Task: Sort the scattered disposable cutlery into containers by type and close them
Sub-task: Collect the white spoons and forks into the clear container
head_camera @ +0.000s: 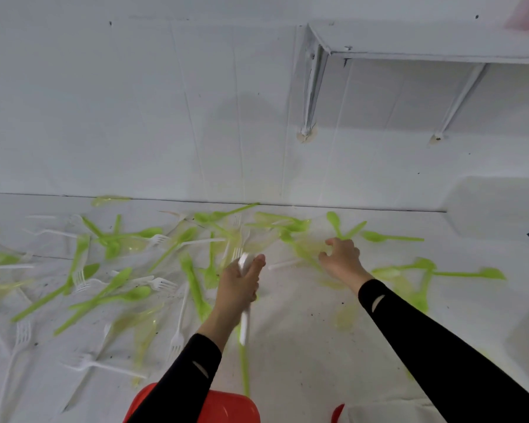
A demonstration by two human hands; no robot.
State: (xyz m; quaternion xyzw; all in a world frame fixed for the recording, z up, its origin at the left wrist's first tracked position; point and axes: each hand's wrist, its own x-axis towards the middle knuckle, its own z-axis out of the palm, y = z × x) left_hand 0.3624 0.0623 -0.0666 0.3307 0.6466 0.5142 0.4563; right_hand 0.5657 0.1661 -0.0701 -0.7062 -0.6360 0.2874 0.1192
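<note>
White plastic cutlery (244, 328) clasped in left grip (238, 285).
Right grip (342, 258) half-open, empty, just beside green spoons (379, 237).

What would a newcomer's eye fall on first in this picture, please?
The green cutlery and white forks scattered across the white surface stand out first, thickest on the left. In the middle, the left hand grips a bundle of white cutlery while the right hand reaches over green pieces farther right. A red container sits at the bottom edge.
</note>
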